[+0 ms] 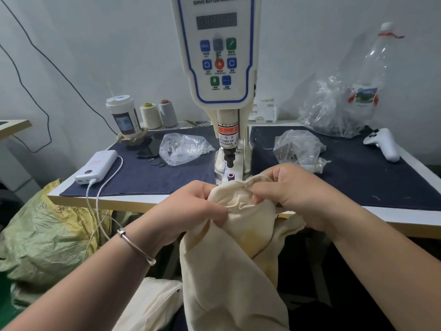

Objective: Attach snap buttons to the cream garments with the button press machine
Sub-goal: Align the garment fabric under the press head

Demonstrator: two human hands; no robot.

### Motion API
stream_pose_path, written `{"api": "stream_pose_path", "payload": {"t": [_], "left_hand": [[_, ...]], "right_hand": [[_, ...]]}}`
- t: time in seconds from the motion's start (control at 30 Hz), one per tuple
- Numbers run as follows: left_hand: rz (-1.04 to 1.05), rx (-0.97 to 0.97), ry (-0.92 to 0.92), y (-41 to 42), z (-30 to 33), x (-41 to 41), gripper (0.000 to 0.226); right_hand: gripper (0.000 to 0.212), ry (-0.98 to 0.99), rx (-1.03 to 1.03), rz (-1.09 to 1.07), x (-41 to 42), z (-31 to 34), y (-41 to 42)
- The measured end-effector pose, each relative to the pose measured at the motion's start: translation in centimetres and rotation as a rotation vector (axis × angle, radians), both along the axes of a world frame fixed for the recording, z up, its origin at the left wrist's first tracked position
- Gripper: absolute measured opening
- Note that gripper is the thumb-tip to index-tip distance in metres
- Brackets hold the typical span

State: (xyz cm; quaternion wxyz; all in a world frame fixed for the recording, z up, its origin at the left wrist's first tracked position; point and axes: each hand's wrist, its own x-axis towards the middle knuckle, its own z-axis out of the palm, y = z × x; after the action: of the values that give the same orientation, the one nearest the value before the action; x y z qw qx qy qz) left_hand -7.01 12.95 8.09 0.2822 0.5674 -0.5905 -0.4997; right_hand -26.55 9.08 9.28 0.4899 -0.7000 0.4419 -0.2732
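Writing comes first for us: across the top of the button press machine (216, 63) we read "SERVO BUTTON MACHINE", over a dim digital display and a panel of blue, green and red keys whose small captions are too blurred to read. Lower down, on the ram, a red and white warning sticker (228, 137) says "WARNING" and, partly cut off, "CARE OF FINGER". Below the punch sits the lower die (230, 176), uncovered, on the machine's base.

We see the cream garment (229, 254) held just in front of that die, at the near edge of the table (100, 201), most of it hanging down below the table. Our left hand (198, 206) pinches a bunched fold of the cloth between thumb and curled fingers; our right hand (291, 192) pinches the crumpled upper edge (the hem sticks up past the thumb). A silver bangle (136, 244) circles the left wrist. More cream cloth (155, 304) lies lower down.

On the dark blue mat (143, 173) lie a white power bank (96, 167) with a cable plugged in, a phone (148, 149), and a clear bag (183, 148). A lidded cup (123, 115) and two thread cones (158, 114) stand behind. To the right are another clear bag (297, 148), a white handheld controller (384, 143) and a plastic bottle (372, 75) whose label we cannot read.
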Motion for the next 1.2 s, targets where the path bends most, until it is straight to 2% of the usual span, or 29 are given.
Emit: {"api": "stream_pose_path", "payload": {"t": [0.1, 0.23, 0.3, 0.4, 0.43, 0.53, 0.63, 0.67, 0.77, 0.83, 0.97, 1.1, 1.2], "left_hand": [[-0.044, 0.056, 0.1, -0.3, -0.2, 0.6, 0.024], [-0.117, 0.145, 0.245, -0.6, -0.7, 1.5, 0.025], [-0.145, 0.154, 0.182, -0.9, -0.6, 2.1, 0.026], [-0.099, -0.053, -0.167, -1.8, -1.0, 3.2, 0.03], [-0.051, -0.118, -0.209, -2.0, -1.3, 3.4, 0.03], [0.049, -0.209, -0.155, -2.7, -3.0, 3.4, 0.033], [0.119, -0.187, -0.09, -3.8, -4.6, 3.5, 0.035], [0.144, -0.187, -0.082, -4.3, -5.1, 3.4, 0.033], [0.273, -0.215, -0.045, -5.8, -6.1, 3.2, 0.027], [0.342, -0.259, -0.059, -6.8, -6.3, 3.1, 0.028], [0.383, -0.305, -0.086, -8.5, -6.3, 3.5, 0.022], [0.338, -0.299, -0.122, -9.1, -7.2, 3.9, 0.018], [0.336, -0.298, -0.123, -9.4, -7.7, 4.1, 0.018]], "right_hand": [[0.015, 0.024, -0.04, -0.04, 0.4, -0.2, 0.0], [0.015, -0.033, 0.059, -0.037, 0.6, -0.5, -0.3], [0.013, -0.059, 0.146, -0.026, 0.1, -0.9, -0.9], [0.032, -0.113, 0.264, -0.026, -0.7, -2.1, -2.6], [0.038, -0.128, 0.28, -0.04, -0.9, -2.6, -3.2], [0.041, -0.135, 0.276, -0.062, -0.5, -3.6, -4.8], [0.016, -0.057, 0.25, -0.078, 0.3, -4.1, -6.3], [0.016, -0.018, 0.239, -0.083, 0.5, -4.2, -6.7], [0.033, 0.107, 0.167, -0.035, 1.1, -4.3, -8.0], [0.039, 0.097, 0.168, -0.031, 1.5, -4.3, -8.8], [0.022, -0.014, 0.183, 0.004, 1.9, -4.4, -10.0], [0.034, 0.088, 0.102, 0.054, 1.8, -5.1, -10.3], [0.032, 0.057, 0.1, 0.04, 2.0, -5.8, -10.8]]}}
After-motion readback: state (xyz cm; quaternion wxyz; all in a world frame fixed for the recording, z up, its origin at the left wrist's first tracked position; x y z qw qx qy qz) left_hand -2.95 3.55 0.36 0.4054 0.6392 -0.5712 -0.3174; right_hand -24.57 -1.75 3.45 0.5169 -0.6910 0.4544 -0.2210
